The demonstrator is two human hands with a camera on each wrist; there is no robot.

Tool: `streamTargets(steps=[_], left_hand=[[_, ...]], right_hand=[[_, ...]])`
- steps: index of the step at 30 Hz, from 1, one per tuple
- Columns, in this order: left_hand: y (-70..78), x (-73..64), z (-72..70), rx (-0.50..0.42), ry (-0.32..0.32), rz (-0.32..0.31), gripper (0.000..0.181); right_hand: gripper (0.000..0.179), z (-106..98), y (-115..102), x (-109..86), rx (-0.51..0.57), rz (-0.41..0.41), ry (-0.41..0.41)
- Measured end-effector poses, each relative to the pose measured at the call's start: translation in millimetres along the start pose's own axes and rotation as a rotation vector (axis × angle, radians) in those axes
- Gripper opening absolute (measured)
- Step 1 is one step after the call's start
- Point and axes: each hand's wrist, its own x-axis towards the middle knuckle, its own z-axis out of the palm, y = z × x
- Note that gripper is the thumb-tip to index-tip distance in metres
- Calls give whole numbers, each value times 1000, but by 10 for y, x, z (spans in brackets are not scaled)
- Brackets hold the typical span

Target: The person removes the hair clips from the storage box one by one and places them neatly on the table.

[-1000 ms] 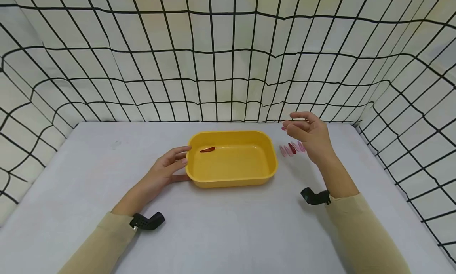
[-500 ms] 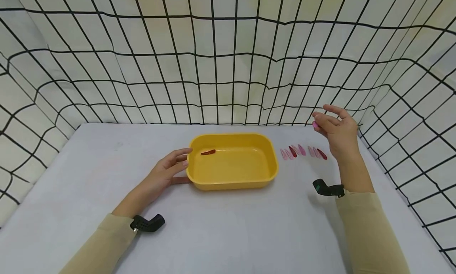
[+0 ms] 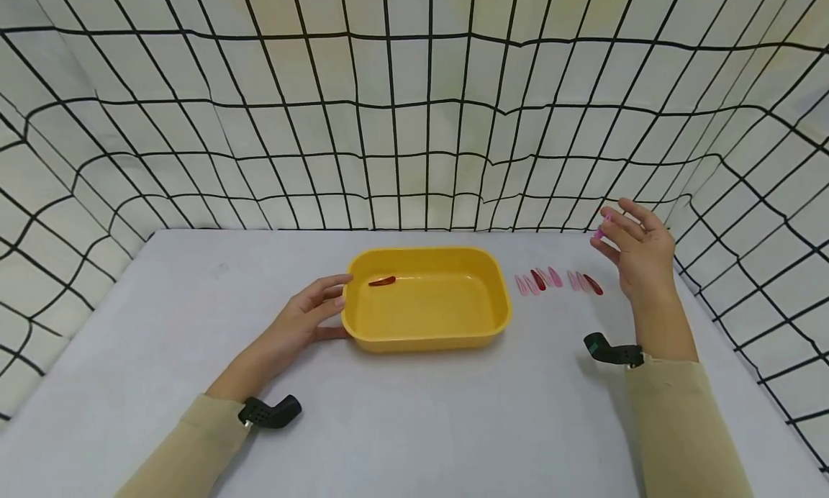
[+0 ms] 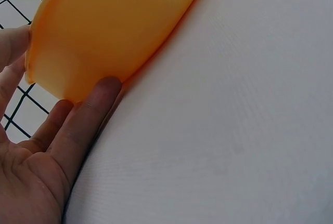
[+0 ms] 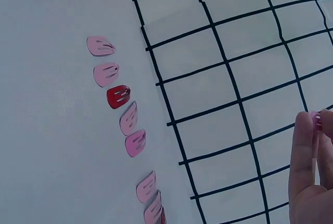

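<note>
A yellow tray (image 3: 427, 344) stands on the white table with one red snap hair clip (image 3: 382, 281) inside, near its back left. My left hand (image 3: 304, 312) is at the tray's left end; its fairly straight fingers (image 4: 86, 117) rest against the outer wall, with fingertips right at the rim. Up at the back right, my right hand (image 3: 648, 257) pinches a pink snap hair clip (image 5: 315, 120) between thumb and finger. Below and left of it, several pink clips (image 3: 555, 276) and a dark red clip (image 3: 592, 284) lie in a row right of the tray.
A black grid net (image 3: 427, 131) over white cloth rises behind the table and along both sides. The right hand is close to its back right corner. Black camera mounts (image 3: 268, 412) sit on both wrists, below beige sleeves (image 3: 686, 426).
The right hand, with the pink clip in its fingers, has moved right from over the row, uncovering more clips there. The left hand stays at the tray, and the view has shifted slightly.
</note>
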Motion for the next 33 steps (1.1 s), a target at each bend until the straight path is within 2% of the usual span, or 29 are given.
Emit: streamTargets(steps=[4,12,22,27,33], left_hand=[[12,21,1,-1,-5,4,51],[-3,11,-10,12,10,2,53],[-14,35,-4,1,-1,1,56],[-12,41,-9,2,-6,7,55],[7,32,-6,7,6,0,54]], right_hand=[[71,-57,-9,25,0,19,-6],[43,-125,56,84,-49,20,-37],[41,-310,98,115,-373,26,21],[44,-398,160,150,-605,25,-3],[43,-473,239,195,-763,23,-34]])
